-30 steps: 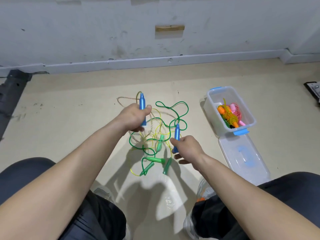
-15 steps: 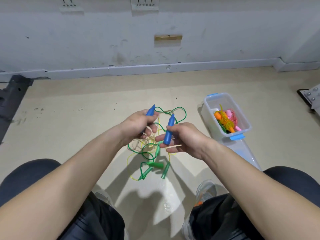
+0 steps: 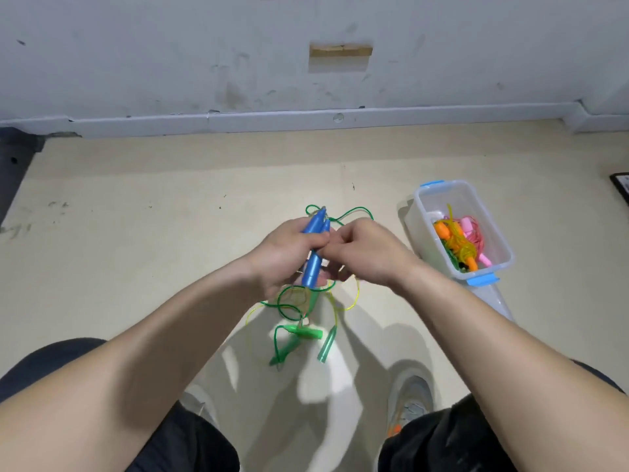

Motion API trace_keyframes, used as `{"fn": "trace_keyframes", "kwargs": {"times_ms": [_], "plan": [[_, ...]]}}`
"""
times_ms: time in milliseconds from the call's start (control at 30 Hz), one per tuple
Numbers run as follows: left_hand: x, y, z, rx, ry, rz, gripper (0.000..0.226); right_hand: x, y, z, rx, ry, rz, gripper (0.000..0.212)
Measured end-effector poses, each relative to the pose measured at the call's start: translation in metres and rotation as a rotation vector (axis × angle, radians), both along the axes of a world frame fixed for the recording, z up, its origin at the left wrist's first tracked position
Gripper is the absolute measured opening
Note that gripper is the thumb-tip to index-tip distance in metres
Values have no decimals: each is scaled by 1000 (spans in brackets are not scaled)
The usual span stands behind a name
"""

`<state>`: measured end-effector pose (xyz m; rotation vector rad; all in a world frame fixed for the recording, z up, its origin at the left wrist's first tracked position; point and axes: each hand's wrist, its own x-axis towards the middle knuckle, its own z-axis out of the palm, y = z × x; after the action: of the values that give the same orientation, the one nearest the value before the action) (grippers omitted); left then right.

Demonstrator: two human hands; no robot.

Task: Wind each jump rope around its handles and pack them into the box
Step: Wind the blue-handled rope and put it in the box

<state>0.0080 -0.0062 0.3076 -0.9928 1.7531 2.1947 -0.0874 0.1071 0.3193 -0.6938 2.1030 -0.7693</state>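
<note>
Head view: left hand [image 3: 289, 255] wraps tight round both blue handles [image 3: 312, 269], held side by side above the floor. Right hand [image 3: 369, 253] is curled against them, but what it pinches I can't tell. Below lie loose green ropes [image 3: 304, 333]. Over to the right sits the clear box [image 3: 452, 185], open, with a yellow rope with orange handles [image 3: 457, 241] and a pink rope [image 3: 471, 229] inside.

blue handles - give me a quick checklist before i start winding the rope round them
1. Blue handles side by side in left hand: ok.
2. Right hand pinching the rope: cannot tell, its curled fingers hide it.
3. Rope free of the green ropes on the floor: cannot tell.
4. Box open, lid off: ok.
</note>
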Motion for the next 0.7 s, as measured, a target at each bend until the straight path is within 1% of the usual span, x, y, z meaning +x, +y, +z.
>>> {"fn": "trace_keyframes", "kwargs": {"times_ms": [67,100,133,200,233,267,333,367,400,433,500,600,700], "plan": [[-13,-11,-1,62,0,26,21,-22,-12,-5,49,217,40,38],[-21,-18,-2,44,17,38,22,-31,-18,-8,7,267,38,40],[-28,-26,-4,21,23,53,23,-39,-23,-12,-65,270,0,40],[-34,-41,-3,24,11,37,22,-52,-31,-17,-245,176,-110,39],[-35,-45,-2,40,5,-3,20,-57,-33,-19,-314,143,-125,36],[-35,-48,-2,45,5,-55,19,-62,-35,-21,-357,137,-82,36],[-31,-50,-2,42,0,-137,18,-66,-38,-27,-344,99,93,41],[-28,-51,-2,40,7,-160,19,-66,-39,-29,-328,52,148,37],[-27,-53,-1,43,17,-185,20,-66,-41,-29,-322,-10,160,30],[-25,-53,-1,46,33,-203,22,-63,-40,-29,-339,-61,151,25],[-19,-51,2,77,67,-203,26,-59,-36,-26,-396,-138,109,27],[0,-43,13,103,126,-218,28,-49,-23,-14,-495,-246,18,21],[22,-39,14,113,158,-303,36,-41,-7,-7,-566,-273,-9,16]]}}
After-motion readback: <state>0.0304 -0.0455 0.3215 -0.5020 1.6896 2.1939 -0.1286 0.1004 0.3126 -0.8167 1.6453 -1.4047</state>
